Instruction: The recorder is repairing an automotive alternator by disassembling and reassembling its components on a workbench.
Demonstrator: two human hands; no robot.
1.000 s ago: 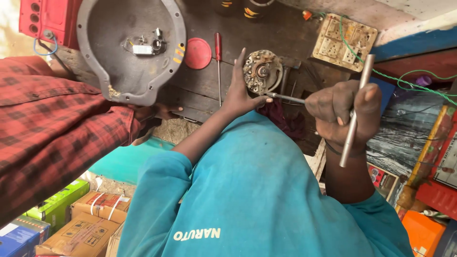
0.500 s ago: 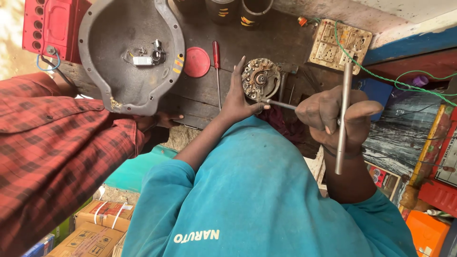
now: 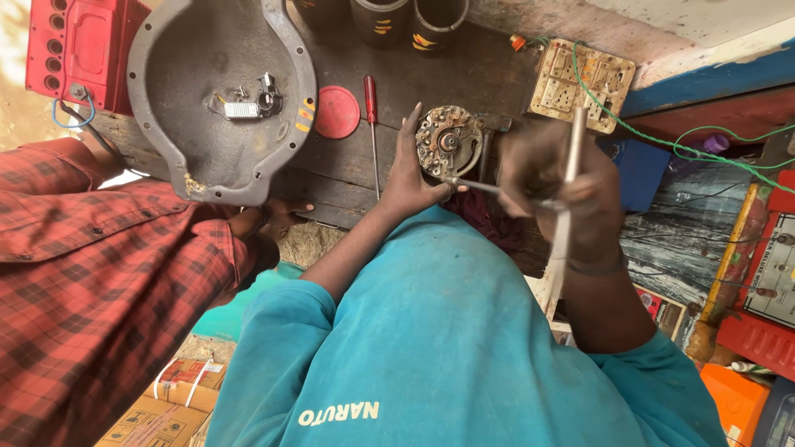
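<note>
Dark worn wooden table point(image 3: 489, 74), cluttered workshop around. Large grey metal housing point(image 3: 178, 99) overhangs near edge; red battery point(image 3: 79, 50) at far-left corner. Round rusty motor part point(image 3: 448, 141) near edge, left hand point(image 3: 411, 178) fingers cupping it. Right hand point(image 3: 556, 194) fingers gripping T-handle wrench point(image 3: 566, 194). Red screwdriver point(image 3: 372, 116) beside.

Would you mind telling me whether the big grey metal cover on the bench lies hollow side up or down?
Hollow side up: the cover shows its dished inside, with small loose parts resting in it.
</note>
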